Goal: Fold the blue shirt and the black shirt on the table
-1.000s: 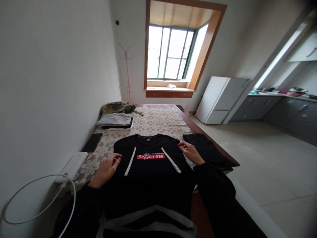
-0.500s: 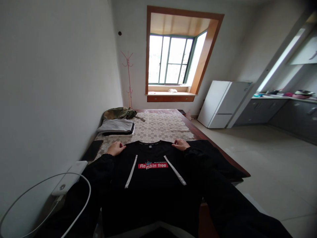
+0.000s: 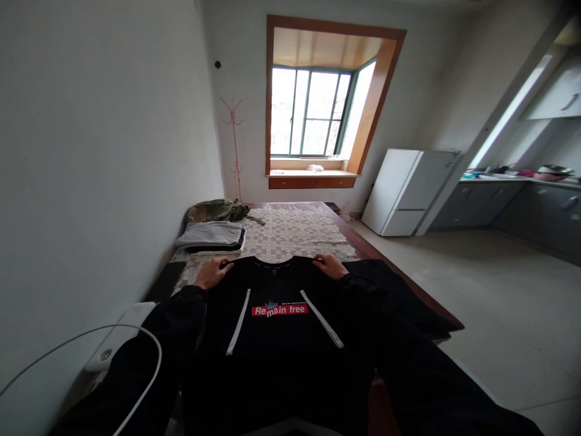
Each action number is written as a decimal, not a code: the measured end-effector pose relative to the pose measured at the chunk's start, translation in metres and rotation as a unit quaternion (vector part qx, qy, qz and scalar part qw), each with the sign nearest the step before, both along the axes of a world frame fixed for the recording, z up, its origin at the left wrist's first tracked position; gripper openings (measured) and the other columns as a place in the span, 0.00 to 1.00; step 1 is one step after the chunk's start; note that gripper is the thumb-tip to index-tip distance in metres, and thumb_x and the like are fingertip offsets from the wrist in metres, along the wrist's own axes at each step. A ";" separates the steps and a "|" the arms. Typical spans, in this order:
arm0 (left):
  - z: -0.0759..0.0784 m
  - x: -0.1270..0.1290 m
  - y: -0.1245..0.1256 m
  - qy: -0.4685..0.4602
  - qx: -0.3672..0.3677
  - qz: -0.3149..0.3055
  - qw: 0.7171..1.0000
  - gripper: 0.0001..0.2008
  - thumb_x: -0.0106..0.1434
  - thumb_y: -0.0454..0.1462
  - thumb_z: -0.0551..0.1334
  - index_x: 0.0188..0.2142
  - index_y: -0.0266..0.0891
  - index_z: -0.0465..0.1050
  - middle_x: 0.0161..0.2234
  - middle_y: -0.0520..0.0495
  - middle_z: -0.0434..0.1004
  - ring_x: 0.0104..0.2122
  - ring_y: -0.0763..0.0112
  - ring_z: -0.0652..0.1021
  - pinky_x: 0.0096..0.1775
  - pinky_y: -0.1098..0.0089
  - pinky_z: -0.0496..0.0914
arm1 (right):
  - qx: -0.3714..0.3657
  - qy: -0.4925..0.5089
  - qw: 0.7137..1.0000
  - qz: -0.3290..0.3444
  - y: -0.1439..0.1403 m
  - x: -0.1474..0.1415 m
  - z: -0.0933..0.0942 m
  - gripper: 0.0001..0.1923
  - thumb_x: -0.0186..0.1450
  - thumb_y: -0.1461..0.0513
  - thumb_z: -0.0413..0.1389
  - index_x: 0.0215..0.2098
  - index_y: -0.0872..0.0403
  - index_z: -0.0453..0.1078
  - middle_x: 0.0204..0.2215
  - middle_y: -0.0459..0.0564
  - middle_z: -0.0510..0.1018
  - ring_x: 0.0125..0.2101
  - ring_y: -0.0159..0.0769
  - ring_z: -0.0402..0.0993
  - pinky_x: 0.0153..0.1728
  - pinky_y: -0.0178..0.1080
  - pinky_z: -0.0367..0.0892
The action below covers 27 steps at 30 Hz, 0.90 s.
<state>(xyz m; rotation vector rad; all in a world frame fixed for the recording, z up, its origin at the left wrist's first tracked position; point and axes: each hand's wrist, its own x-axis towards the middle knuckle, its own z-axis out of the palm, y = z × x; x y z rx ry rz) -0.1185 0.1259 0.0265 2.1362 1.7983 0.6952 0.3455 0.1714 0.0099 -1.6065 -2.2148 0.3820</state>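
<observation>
A black sweatshirt lies spread front up before me, its neckline away from me. Two white drawstrings flank a red "Remain free" print on its chest. My left hand pinches the garment at the left shoulder, beside the collar. At the opposite shoulder, my right hand grips the cloth with bent fingers. The lower part of the sweatshirt runs down toward my body, over the near side of the table.
On the table's patterned cloth lie folded clothes and a green-brown bag at the far left. A dark flat object and a white power strip with a looping cable are by the left wall. A fridge stands beyond, right.
Both hands keep hold of the shoulders and have barely moved. The chest print and drawstrings sit slightly lower in view, and the view itself has shifted a little.
</observation>
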 end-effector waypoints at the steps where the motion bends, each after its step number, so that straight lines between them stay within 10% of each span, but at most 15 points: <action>1: 0.005 -0.003 -0.003 -0.029 0.028 -0.013 0.999 0.19 0.67 0.52 0.58 0.43 0.43 0.80 0.42 0.45 0.86 0.44 0.58 0.82 0.47 0.64 0.71 | 0.018 0.030 0.999 0.009 -0.004 0.003 0.007 0.14 0.70 0.54 0.52 0.44 0.51 0.77 0.37 0.49 0.84 0.41 0.41 0.79 0.45 0.40 0.70; 12: 0.076 -0.009 0.032 -0.030 0.138 -0.020 0.990 0.22 0.66 0.53 0.60 0.45 0.41 0.83 0.38 0.44 0.86 0.40 0.57 0.82 0.45 0.63 0.73 | 0.139 0.108 0.984 -0.013 0.013 0.017 0.084 0.16 0.69 0.52 0.54 0.44 0.52 0.78 0.38 0.51 0.85 0.41 0.43 0.79 0.45 0.41 0.71; 18: 0.032 0.017 0.056 0.157 0.039 0.060 0.985 0.14 0.67 0.46 0.60 0.41 0.43 0.82 0.42 0.42 0.84 0.46 0.56 0.80 0.46 0.64 0.71 | 0.057 -0.116 0.986 -0.107 0.035 -0.017 0.037 0.15 0.73 0.54 0.52 0.49 0.50 0.78 0.46 0.54 0.84 0.48 0.45 0.78 0.48 0.42 0.68; 27: -0.022 0.039 0.023 0.135 0.083 0.015 0.987 0.19 0.71 0.40 0.55 0.58 0.42 0.72 0.63 0.41 0.71 0.64 0.59 0.68 0.64 0.59 0.61 | 0.100 -0.166 0.978 -0.083 0.013 -0.031 -0.024 0.20 0.75 0.53 0.48 0.61 0.47 0.71 0.68 0.55 0.66 0.67 0.48 0.59 0.68 0.56 0.46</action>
